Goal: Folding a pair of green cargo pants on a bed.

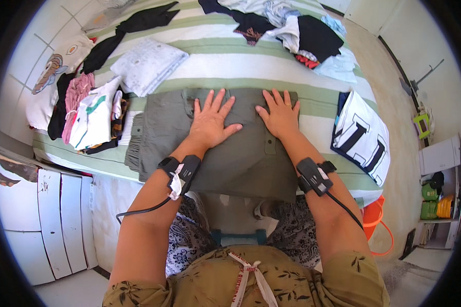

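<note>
An olive-green cloth garment (pixel 230 165) with buttoned tabs lies folded at the near edge of a bed with a green and white striped cover (pixel 223 65). Flat on its upper middle rests my left hand (pixel 213 119), fingers spread, palm down. My right hand (pixel 279 113) presses on the garment's upper right part, also with fingers apart. Neither hand grips anything. Gathered cuff-like cloth shows at the garment's left side. Black devices with cables are strapped to both forearms.
Folded clothes (pixel 96 111) are stacked on the left, beside a folded pale grey cloth (pixel 148 65). A white shirt with black letters (pixel 363 138) lies right. Loose clothes (pixel 315 38) are heaped at the far side. An orange bucket (pixel 372 217) stands by the bed's near right corner.
</note>
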`<state>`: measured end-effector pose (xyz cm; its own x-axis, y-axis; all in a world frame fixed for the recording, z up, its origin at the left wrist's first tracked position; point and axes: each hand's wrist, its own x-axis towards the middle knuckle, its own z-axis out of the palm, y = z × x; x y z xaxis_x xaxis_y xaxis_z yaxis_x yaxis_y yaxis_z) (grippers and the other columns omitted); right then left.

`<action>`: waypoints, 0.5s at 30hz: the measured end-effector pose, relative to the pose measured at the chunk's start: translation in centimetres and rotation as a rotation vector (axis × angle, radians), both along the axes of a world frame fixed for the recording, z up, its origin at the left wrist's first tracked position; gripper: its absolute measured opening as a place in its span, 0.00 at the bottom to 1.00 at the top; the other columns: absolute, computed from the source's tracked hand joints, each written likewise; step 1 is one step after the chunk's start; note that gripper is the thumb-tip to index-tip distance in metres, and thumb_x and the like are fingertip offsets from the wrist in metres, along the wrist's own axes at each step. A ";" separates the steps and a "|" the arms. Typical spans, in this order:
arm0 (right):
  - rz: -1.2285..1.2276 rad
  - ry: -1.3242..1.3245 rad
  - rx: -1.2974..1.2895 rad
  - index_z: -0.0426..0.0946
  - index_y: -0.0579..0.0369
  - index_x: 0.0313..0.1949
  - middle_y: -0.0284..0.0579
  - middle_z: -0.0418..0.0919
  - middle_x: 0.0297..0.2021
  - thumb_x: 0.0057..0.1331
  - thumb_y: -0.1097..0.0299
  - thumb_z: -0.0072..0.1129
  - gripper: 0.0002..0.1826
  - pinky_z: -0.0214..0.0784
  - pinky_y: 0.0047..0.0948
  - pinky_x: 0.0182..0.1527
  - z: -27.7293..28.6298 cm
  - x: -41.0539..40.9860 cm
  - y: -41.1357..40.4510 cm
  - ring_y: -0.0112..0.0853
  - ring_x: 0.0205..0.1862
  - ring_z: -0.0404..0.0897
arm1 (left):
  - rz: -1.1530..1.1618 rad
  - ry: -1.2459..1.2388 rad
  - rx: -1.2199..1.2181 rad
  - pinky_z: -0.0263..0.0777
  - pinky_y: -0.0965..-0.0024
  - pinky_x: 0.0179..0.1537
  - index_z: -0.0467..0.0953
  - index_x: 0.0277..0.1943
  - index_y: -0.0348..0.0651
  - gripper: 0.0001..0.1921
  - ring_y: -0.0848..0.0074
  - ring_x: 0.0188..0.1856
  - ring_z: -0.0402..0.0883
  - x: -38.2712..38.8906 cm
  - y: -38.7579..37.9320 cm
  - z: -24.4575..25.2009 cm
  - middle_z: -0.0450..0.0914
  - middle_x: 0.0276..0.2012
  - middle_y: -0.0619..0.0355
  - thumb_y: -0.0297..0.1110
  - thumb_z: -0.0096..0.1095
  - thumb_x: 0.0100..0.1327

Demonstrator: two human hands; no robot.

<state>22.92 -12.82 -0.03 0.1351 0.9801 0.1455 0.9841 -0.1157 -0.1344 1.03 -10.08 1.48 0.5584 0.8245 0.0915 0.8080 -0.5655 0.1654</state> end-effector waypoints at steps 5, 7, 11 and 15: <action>0.031 0.090 0.006 0.59 0.39 0.69 0.41 0.55 0.71 0.67 0.37 0.43 0.36 0.32 0.68 0.68 -1.4 1.0 0.4 0.48 0.74 0.46 | -0.009 -0.025 0.068 0.38 0.37 0.69 0.53 0.73 0.55 0.43 0.55 0.76 0.40 0.0 0.4 -1.5 0.44 0.75 0.54 0.65 0.55 0.60; 0.029 0.173 -0.074 0.59 0.39 0.69 0.41 0.54 0.72 0.67 0.36 0.43 0.37 0.32 0.68 0.68 -0.4 1.1 0.7 0.48 0.74 0.45 | -0.002 -0.022 0.018 0.39 0.37 0.69 0.53 0.73 0.55 0.44 0.55 0.76 0.41 0.0 0.4 -1.1 0.44 0.75 0.54 0.66 0.55 0.59; 0.115 0.245 0.079 0.62 0.42 0.68 0.47 0.55 0.71 0.66 0.38 0.47 0.36 0.37 0.66 0.68 2.6 0.2 -1.7 0.51 0.72 0.49 | -0.026 -0.090 0.121 0.37 0.36 0.69 0.57 0.72 0.51 0.35 0.56 0.75 0.44 0.4 -1.8 0.4 0.48 0.74 0.53 0.55 0.54 0.66; 0.451 0.042 0.382 0.64 0.49 0.65 0.48 0.59 0.68 0.60 0.47 0.60 0.37 0.43 0.63 0.67 2.1 -4.3 -10.0 0.51 0.71 0.53 | -0.179 -0.217 0.192 0.36 0.37 0.69 0.54 0.73 0.49 0.34 0.58 0.75 0.45 -0.4 -7.2 0.6 0.48 0.74 0.54 0.47 0.55 0.67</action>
<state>18.65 -22.79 2.08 -0.2693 0.8215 0.5027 0.9179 0.3769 -0.1243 0.59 -17.27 2.04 0.6430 0.6713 0.3687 0.6507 -0.7327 0.1993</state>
